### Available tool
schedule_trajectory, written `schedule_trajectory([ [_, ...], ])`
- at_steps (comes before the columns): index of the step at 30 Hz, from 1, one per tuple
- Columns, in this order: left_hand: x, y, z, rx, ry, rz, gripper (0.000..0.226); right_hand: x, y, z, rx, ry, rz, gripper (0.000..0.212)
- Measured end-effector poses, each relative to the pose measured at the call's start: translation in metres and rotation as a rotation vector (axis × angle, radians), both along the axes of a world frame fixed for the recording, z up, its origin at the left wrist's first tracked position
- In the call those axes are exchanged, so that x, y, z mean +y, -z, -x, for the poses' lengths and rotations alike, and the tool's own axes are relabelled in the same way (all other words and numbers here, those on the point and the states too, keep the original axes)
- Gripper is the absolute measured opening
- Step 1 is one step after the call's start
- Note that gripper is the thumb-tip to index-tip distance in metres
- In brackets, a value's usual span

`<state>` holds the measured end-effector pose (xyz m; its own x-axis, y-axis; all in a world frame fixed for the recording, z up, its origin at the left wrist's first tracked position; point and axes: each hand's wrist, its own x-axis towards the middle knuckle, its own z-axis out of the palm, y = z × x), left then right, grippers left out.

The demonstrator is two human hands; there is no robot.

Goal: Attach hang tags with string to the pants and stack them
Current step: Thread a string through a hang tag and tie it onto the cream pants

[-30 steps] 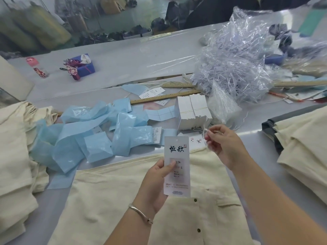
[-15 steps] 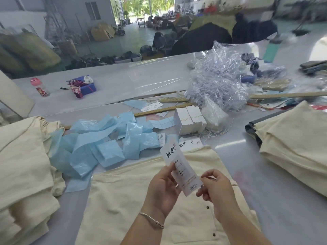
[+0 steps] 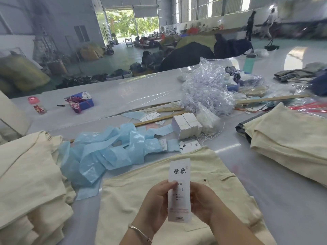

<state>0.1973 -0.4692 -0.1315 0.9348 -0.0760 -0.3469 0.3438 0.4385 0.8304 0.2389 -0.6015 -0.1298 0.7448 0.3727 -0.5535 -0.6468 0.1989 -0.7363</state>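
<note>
Hands, left hand [image 3: 155,202] and right hand [image 3: 203,200], are both pinching upright hang tag [image 3: 179,190] above cream pants [image 3: 134,195] lying on table [image 3: 292,206].

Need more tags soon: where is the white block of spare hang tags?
In the head view, the tag block stands on the table right of centre, between the blue plastic strips and the clear plastic heap.

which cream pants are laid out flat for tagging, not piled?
The cream pants directly beneath both hands, spread in a single layer with a pocket button showing. The left pile and right stack are folded heaps.
</note>
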Motion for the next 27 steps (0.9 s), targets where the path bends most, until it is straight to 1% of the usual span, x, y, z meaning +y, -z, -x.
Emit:
schedule_trajectory([
  [2,0.001,0.0,0.006,-0.008,-0.019,-0.055,0.034,0.005,-0.004,0.005,-0.003,-0.009,-0.045,0.017],
  [6,0.005,-0.002,0.014,-0.002,-0.05,-0.06,0.029,0.008,-0.009,0.009,-0.041,-0.04,-0.065,0.019],
  [8,0.007,-0.004,0.018,-0.006,-0.044,-0.078,0.029,0.01,-0.012,0.01,-0.047,-0.059,-0.063,0.022],
  [11,0.011,-0.004,0.022,-0.013,-0.053,-0.089,0.031,0.016,-0.016,0.009,-0.034,-0.072,-0.112,0.025],
  [13,0.014,-0.004,0.027,-0.029,-0.072,-0.076,0.03,0.019,-0.019,0.008,-0.07,-0.103,-0.133,0.025],
  [16,0.021,-0.005,0.032,-0.053,-0.084,-0.069,0.028,0.024,-0.022,0.011,-0.152,-0.151,-0.098,0.025],
  [20,0.026,-0.007,0.036,-0.048,-0.092,-0.069,0.029,0.033,-0.022,0.016,-0.243,-0.081,0.015,0.028],
  [22,0.027,-0.007,0.037,-0.04,-0.099,-0.08,0.029,0.037,-0.021,0.017,-0.241,-0.038,0.055,0.027],
  [27,0.028,-0.007,0.039,-0.055,-0.157,-0.151,0.032,0.044,-0.017,0.017,-0.139,0.132,-0.059,0.026],
])
